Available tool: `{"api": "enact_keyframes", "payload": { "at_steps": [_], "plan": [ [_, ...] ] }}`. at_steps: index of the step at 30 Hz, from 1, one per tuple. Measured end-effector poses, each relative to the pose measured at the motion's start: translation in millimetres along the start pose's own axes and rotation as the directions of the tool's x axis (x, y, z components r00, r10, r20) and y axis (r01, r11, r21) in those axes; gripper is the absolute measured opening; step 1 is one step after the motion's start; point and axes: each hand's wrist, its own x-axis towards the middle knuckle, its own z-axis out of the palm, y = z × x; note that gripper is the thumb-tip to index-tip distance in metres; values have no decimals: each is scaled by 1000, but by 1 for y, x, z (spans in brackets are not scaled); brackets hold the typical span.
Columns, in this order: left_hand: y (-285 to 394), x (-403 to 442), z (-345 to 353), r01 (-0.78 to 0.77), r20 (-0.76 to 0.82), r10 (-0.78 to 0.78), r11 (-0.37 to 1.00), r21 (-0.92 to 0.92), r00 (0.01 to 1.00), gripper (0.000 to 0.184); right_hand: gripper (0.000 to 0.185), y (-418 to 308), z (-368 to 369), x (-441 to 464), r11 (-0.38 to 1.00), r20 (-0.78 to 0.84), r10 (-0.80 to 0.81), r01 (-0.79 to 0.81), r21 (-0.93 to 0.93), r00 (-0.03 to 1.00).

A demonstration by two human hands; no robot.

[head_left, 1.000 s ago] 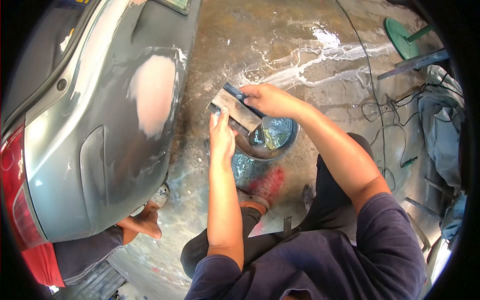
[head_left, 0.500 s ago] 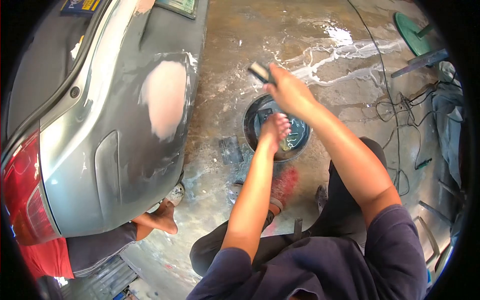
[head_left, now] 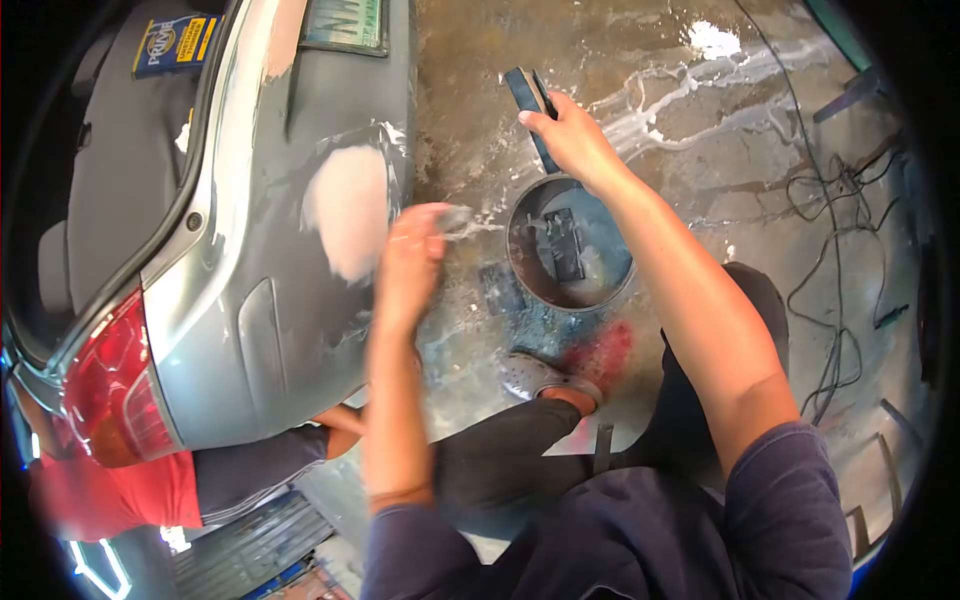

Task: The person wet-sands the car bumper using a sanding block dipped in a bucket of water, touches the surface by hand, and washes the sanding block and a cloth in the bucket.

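Note:
My right hand [head_left: 577,140] is closed around a dark flat sanding block [head_left: 524,98], held above the far rim of a round black tub [head_left: 520,275]. Water [head_left: 605,215] fills the tub's bottom, where a dark rectangular piece [head_left: 566,243] lies. Over on the left, my left hand [head_left: 410,255] is smeared by motion in front of the car's rear bumper [head_left: 235,330]. A splash of water [head_left: 460,222] trails between that hand and the tub. Beside the hand, a pale pink filler patch [head_left: 347,210] covers part of the grey bumper.
Another person in a red shirt [head_left: 150,490] sits by the car's corner, near the red tail light [head_left: 115,385]. A black cable [head_left: 830,220] lies tangled on the wet floor at right. A dark flat piece [head_left: 502,288] lies beside the tub.
My left hand has moved from over the tub leftward to the bumper, with water now flying behind it. My right hand still holds the sanding block, now turned more upright. The view has shifted.

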Motion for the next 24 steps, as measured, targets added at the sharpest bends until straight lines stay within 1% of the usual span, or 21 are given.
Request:
{"api": "enact_keyframes", "payload": {
  "at_steps": [1, 2, 3, 4, 5, 6, 7, 9, 10, 13, 14, 17, 18, 21, 24],
  "plan": [
    [30, -10, -49, 210, 15, -211, 977, 32, 977, 40, 51, 4, 5, 4, 998, 9, 44, -44, 37, 999],
    [44, -20, -86, -24, 22, 16, 903, 429, 1000, 44, 51, 8, 9, 7, 996, 34, 68, -70, 50, 997],
    [53, -27, -118, -241, 124, 224, 630, 739, 967, 48, 51, 12, 13, 9, 994, 58, 90, -94, 59, 994],
    [60, -32, -143, -346, 262, 247, 412, 843, 933, 44, 51, 15, 17, 12, 991, 83, 111, -116, 64, 990],
    [66, -35, -160, -441, 397, 236, 174, 881, 887, 43, 52, 18, 20, 14, 988, 82, 114, -122, 91, 990],
    [70, -37, -169, -529, 570, 85, -281, 801, 818, 55, 52, 21, 23, 17, 986, 81, 116, -125, 113, 990],
    [71, -34, -171, -559, 588, 46, -261, 787, 807, 60, 52, 21, 25, 17, 983, 81, 117, -127, 132, 990],
    [71, -28, -172, -611, 617, -41, -207, 764, 786, 72, 52, 21, 31, 17, 949, 60, 158, -169, 266, 986],
    [66, -20, -169, -615, 619, -70, -244, 750, 782, 84, 52, 19, 35, 18, 925, 50, 179, -185, 333, 983],
    [56, 12, -140, -649, 639, -123, -227, 726, 759, 85, 52, 26, 52, 19, 901, 1, 142, -130, 413, 990],
    [46, 24, -130, -668, 661, -130, -259, 697, 739, 86, 50, 25, 50, 17, 898, 40, 129, -134, 419, 991],
    [33, 50, -100, -686, 665, -199, -348, 639, 720, 85, 40, 24, 51, 13, 874, 36, 125, -128, 469, 991],
    [24, 59, -95, -690, 673, -190, -350, 633, 715, 85, 38, 24, 49, 13, 873, 34, 128, -128, 470, 991],
    [20, 64, -86, -676, 664, -202, -421, 604, 720, 85, 36, 25, 46, 11, 833, 45, 138, -140, 535, 989],
    [24, 55, -101, -696, 676, -208, -380, 610, 707, 85, 36, 26, 41, 12, 798, 111, 124, -166, 579, 986]
  ]
}}
